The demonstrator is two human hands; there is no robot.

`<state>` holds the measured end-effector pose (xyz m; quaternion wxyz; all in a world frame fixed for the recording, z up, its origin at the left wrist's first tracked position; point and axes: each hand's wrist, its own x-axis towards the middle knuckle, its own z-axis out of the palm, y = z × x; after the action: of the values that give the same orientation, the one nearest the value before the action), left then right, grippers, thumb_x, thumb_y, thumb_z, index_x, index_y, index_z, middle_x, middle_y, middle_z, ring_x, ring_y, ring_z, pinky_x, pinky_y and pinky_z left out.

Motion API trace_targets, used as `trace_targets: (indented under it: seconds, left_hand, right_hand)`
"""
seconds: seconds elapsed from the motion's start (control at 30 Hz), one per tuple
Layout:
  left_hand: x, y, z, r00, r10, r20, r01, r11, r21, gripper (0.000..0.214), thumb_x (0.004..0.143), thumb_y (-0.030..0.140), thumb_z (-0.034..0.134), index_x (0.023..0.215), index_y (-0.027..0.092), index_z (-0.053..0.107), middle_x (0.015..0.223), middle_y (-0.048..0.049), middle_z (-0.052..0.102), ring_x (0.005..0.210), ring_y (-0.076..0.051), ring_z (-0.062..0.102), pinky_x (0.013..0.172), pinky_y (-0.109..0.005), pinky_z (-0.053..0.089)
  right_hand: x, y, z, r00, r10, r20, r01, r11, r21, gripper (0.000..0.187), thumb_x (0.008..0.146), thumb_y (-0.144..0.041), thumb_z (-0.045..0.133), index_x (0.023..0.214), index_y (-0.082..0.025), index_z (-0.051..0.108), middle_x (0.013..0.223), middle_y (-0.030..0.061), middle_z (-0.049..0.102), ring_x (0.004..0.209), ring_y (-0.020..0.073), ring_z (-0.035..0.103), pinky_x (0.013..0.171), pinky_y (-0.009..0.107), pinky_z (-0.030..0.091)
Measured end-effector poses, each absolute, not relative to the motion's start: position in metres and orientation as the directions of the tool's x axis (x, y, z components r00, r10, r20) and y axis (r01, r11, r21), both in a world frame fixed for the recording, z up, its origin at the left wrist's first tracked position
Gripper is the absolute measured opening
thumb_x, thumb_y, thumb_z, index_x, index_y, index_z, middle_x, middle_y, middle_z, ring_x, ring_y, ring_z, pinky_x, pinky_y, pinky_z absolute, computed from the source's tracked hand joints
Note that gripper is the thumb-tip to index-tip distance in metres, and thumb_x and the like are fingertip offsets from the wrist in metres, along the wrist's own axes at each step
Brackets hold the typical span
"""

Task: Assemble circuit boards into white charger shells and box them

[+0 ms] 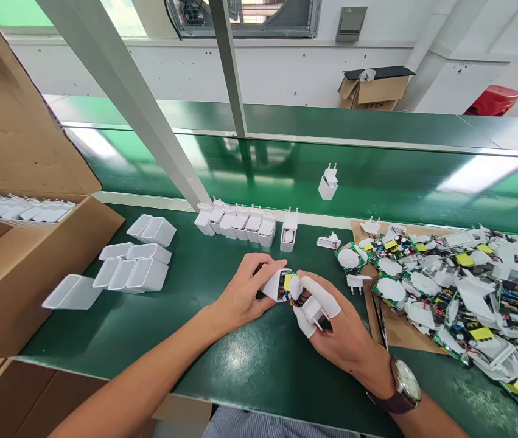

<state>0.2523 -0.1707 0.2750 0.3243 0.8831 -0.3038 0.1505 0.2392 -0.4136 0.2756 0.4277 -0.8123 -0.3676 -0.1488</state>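
My left hand point(245, 292) is closed around a white charger shell point(271, 283) low over the green table. A circuit board point(290, 287) with a yellow label sticks out of the shell's open end. My right hand point(336, 322), with white finger cots on two fingers, grips the board's other end, where a white plug piece point(314, 311) sits between the fingers. The two hands meet at the middle of the table, just in front of a row of assembled white chargers point(240, 222).
Empty white shells point(133, 267) lie at the left beside an open cardboard box point(16, 255). A heap of circuit boards point(459, 286) rests on cardboard at the right. One charger point(328, 182) stands on the conveyor belt point(377, 176) behind. Loose plug pieces point(357, 281) lie nearby.
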Motion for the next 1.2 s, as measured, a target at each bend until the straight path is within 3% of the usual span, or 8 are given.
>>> trace_targets:
  seconds: [0.83,1.03,1.13,1.2]
  left_hand:
    - [0.252,-0.172,0.273,0.783,-0.434,0.445,-0.621,-0.594,0.512,0.066,0.096,0.019,0.069,0.154,0.031,0.040,0.125,-0.0120,0.053,0.114,-0.026,0.056,0.096,-0.042,0.055]
    - [0.252,-0.173,0.270,0.770,-0.444,0.459,-0.635,-0.612,0.472,0.066,0.094,0.034,0.074,0.153,0.028,0.044,0.124,-0.0134,0.060,0.114,-0.029,0.055,0.098,-0.046,0.050]
    - [0.250,-0.173,0.272,0.808,-0.451,0.379,-0.589,-0.589,0.554,0.069,0.091,0.039,0.077,0.152,0.027,0.046,0.129,-0.0137,0.064,0.115,-0.030,0.055,0.100,-0.049,0.050]
    - [0.250,-0.173,0.277,0.827,-0.497,0.263,-0.525,-0.515,0.677,0.070,0.091,0.035,0.077,0.153,0.027,0.045,0.128,-0.0121,0.067,0.113,-0.027,0.058,0.097,-0.044,0.055]
  right_hand:
    - [0.240,-0.411,0.274,0.698,0.474,0.536,0.711,-0.377,-0.593,0.066,0.097,-0.009,0.057,0.157,-0.025,0.035,0.142,0.0140,0.062,0.125,0.0238,0.065,0.102,0.040,0.061]
    - [0.242,-0.409,0.275,0.694,0.489,0.529,0.714,-0.369,-0.595,0.067,0.098,-0.010,0.056,0.158,-0.026,0.031,0.137,0.0143,0.064,0.112,0.0240,0.069,0.091,0.039,0.062]
    - [0.245,-0.407,0.280,0.684,0.522,0.510,0.723,-0.387,-0.573,0.067,0.098,-0.022,0.065,0.157,-0.026,0.034,0.130,0.0139,0.068,0.104,0.0262,0.068,0.088,0.044,0.062]
    - [0.248,-0.408,0.284,0.664,0.566,0.488,0.737,-0.386,-0.555,0.075,0.092,-0.036,0.076,0.155,-0.025,0.037,0.136,0.0163,0.064,0.116,0.0315,0.063,0.097,0.053,0.059]
